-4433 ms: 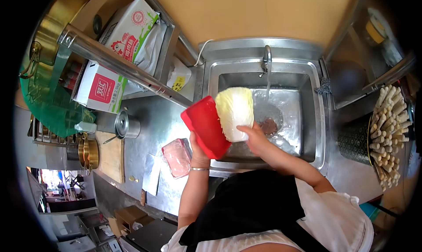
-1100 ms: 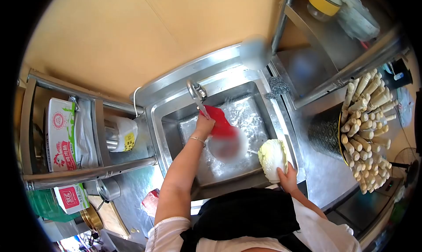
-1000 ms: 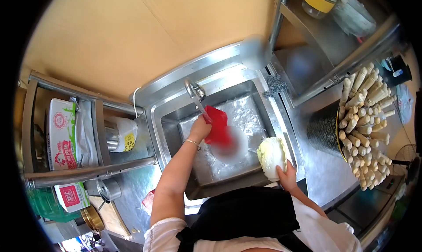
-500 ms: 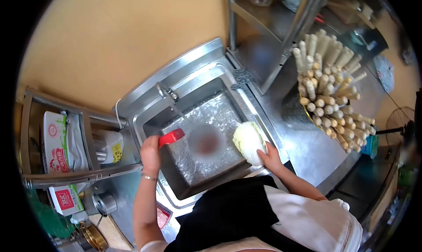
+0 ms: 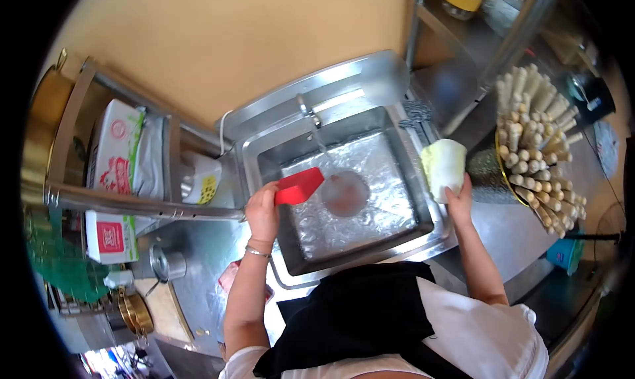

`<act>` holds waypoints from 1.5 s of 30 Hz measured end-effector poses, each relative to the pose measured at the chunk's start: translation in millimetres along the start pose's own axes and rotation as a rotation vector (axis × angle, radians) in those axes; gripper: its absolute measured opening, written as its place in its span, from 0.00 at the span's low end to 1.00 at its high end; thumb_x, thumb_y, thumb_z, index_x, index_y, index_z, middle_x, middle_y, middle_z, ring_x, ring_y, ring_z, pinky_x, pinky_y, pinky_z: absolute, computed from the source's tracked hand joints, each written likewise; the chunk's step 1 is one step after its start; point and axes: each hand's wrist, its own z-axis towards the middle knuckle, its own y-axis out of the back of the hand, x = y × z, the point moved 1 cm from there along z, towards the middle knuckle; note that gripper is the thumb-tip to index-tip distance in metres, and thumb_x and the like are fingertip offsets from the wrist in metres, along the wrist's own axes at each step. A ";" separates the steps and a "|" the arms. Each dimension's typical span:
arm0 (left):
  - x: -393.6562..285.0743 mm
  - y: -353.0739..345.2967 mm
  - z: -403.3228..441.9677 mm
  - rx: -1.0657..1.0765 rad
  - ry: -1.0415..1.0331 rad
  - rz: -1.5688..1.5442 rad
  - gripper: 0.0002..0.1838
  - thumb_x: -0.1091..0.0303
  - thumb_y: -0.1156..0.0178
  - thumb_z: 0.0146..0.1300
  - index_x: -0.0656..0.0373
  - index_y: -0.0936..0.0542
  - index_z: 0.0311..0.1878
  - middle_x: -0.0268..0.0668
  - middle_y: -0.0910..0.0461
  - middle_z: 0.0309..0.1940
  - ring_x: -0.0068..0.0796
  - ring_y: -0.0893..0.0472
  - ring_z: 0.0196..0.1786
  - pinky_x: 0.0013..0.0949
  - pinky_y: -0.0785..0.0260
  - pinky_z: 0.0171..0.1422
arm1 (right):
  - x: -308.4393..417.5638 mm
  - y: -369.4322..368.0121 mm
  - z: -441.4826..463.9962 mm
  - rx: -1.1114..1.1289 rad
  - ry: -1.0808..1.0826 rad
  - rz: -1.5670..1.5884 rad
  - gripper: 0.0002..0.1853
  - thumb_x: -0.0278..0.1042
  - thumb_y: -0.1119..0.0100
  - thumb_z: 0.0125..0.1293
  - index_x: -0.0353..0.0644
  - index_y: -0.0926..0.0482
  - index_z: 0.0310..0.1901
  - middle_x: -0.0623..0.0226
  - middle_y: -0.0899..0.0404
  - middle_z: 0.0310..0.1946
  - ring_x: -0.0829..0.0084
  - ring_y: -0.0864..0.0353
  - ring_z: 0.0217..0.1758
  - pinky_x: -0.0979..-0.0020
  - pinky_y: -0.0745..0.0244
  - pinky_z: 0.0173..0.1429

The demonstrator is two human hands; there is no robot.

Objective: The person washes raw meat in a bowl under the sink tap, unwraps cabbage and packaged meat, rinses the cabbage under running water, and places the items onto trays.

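Observation:
My left hand [image 5: 263, 210] is closed around one end of a red block-like plastic thing [image 5: 301, 184], held above the left side of the metal sink [image 5: 344, 263]. Its exact kind does not show. On the other side, my right hand [image 5: 459, 195] grips a pale piece of napa cabbage [image 5: 444, 168], with its yellow-green leafy side turned toward the sink. The cabbage is above the sink's right rim. Water runs from the faucet [image 5: 309, 112] into water in the basin. A blurred round patch hides part of the basin.
At the right stands a dark container [image 5: 486, 174] packed with several wooden-handled sticks [image 5: 529, 147]. A grey scrubber [image 5: 415, 113] lies by the sink's right rim. Left are a metal shelf [image 5: 149, 200] with boxes, a metal pot [image 5: 173, 264] and a cutting board [image 5: 164, 306].
My right hand has carried the cabbage right, from over the basin to the rim. The red thing has turned and shows a broader face. The camera view has also shifted.

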 end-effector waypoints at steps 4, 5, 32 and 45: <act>-3.3 4.0 -9.7 -0.064 0.185 -0.164 0.14 0.84 0.47 0.47 0.60 0.29 0.39 0.40 0.20 0.42 0.45 0.21 0.42 0.40 0.29 0.45 | 34.4 16.3 -40.3 -0.017 0.156 -0.263 0.35 0.27 0.44 0.55 0.29 0.46 0.65 0.44 0.41 0.63 0.55 0.42 0.68 0.62 0.48 0.70; -7.0 7.9 -12.8 -0.088 0.280 -0.228 0.15 0.85 0.47 0.47 0.60 0.29 0.39 0.40 0.20 0.41 0.45 0.21 0.42 0.40 0.29 0.45 | 58.7 17.9 -50.3 -0.055 0.315 -0.444 0.34 0.27 0.45 0.56 0.30 0.45 0.64 0.44 0.41 0.63 0.55 0.43 0.68 0.61 0.50 0.70; 14.4 -0.4 -11.9 0.240 0.793 -0.994 0.10 0.76 0.39 0.56 0.64 0.24 0.43 0.37 0.19 0.35 0.24 0.21 0.41 0.24 0.30 0.45 | 241.6 -191.4 -67.5 0.978 0.658 0.176 0.20 0.39 0.48 0.64 0.43 0.29 0.56 0.58 0.21 0.38 0.62 0.21 0.41 0.65 0.30 0.49; -43.5 41.8 -4.3 0.031 0.385 -0.628 0.53 0.59 0.27 0.41 0.53 0.47 0.70 0.46 0.53 0.71 0.42 0.49 0.72 0.46 0.51 0.71 | 190.9 -188.0 -64.1 0.964 -1.017 0.739 0.22 0.30 0.57 0.66 0.48 0.38 0.63 0.58 0.31 0.57 0.59 0.29 0.59 0.54 0.26 0.56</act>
